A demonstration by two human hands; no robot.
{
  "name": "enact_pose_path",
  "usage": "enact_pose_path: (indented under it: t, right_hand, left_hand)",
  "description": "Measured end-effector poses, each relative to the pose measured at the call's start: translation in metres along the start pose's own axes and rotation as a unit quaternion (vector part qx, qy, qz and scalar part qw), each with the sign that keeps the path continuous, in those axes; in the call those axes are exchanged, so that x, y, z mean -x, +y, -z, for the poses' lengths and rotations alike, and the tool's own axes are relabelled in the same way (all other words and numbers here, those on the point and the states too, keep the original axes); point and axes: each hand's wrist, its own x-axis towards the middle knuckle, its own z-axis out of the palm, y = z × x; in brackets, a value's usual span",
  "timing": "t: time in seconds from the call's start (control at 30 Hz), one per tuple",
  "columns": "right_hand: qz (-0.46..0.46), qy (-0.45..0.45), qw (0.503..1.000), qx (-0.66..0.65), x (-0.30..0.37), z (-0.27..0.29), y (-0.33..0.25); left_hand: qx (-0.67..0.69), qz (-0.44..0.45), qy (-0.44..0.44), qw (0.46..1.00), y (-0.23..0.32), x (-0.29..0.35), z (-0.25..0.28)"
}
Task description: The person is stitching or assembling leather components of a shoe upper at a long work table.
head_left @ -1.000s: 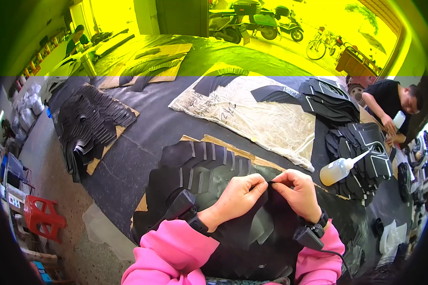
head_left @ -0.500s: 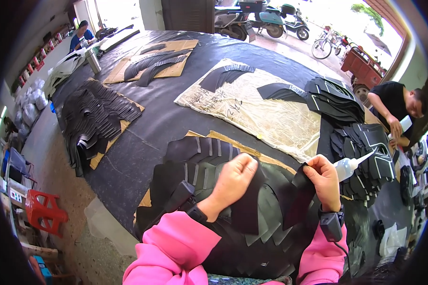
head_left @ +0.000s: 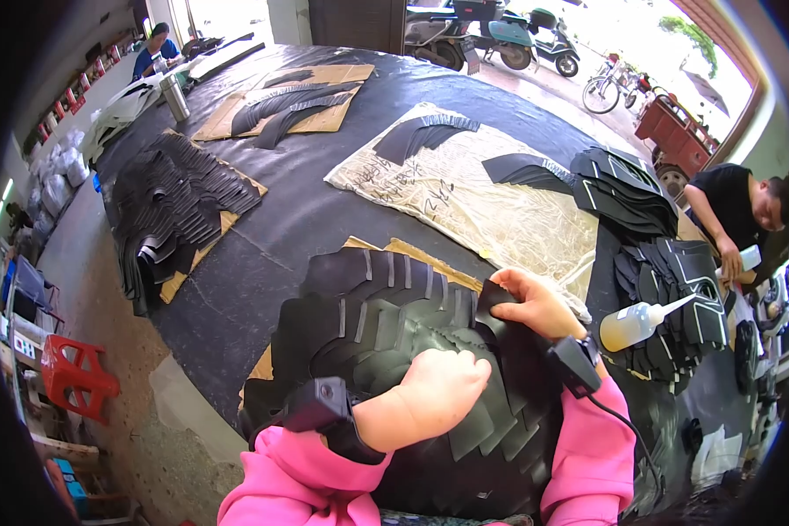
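Observation:
Black cut pieces (head_left: 359, 329), flat and flexible like leather or cloth, lie overlapping in staggered rows before me, several with grey strips along an edge. My right hand (head_left: 535, 302) pinches the upper corner of a dark panel (head_left: 522, 351) between thumb and fingers, above the right part of the rows. Lower and to the left, my left hand (head_left: 434, 390) is closed with its knuckles up, beside that panel's left edge. Its fingertips are turned away, so what they grip is hidden. Right of my right wrist, a squeeze bottle (head_left: 629, 328) with yellowish liquid and a long white nozzle lies tilted on more black pieces.
A pale wrapped board (head_left: 465, 193) bearing curved black pieces lies beyond my hands. Stacks of black pieces stand at left (head_left: 162, 210) and right (head_left: 622, 188). A steel flask (head_left: 174, 98) stands far left. One person (head_left: 736, 210) works at right, another (head_left: 155, 54) far left.
My right hand has moved left and a little up, and the panel now hangs below it. My left hand has dropped lower, away from the upper edge. The bottle is now unobstructed.

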Motion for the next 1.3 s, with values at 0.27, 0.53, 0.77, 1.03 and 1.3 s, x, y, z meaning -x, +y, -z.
enact_pose_path:
  t: [0.27,0.53,0.77,1.03,1.3]
  right_hand:
    - [-0.080,-0.024,0.991,-0.105,-0.002,0.003,0.018]
    - [-0.073,-0.012,0.995,-0.068,0.000,0.000,0.017]
    - [-0.059,-0.005,0.995,-0.076,0.001,-0.004,0.018]
    - [-0.044,0.002,0.998,-0.050,0.001,-0.005,0.016]
    - [-0.033,0.007,0.999,-0.035,0.002,-0.005,0.018]
  left_hand:
    - [-0.105,0.035,-0.012,0.994,0.011,-0.002,-0.012]
    - [-0.140,0.033,-0.005,0.990,0.011,-0.004,-0.021]
    - [-0.151,0.034,-0.011,0.988,0.010,-0.005,-0.021]
    - [-0.144,0.034,-0.001,0.989,0.004,-0.009,-0.027]
    - [-0.101,0.026,0.025,0.994,-0.013,-0.016,-0.033]
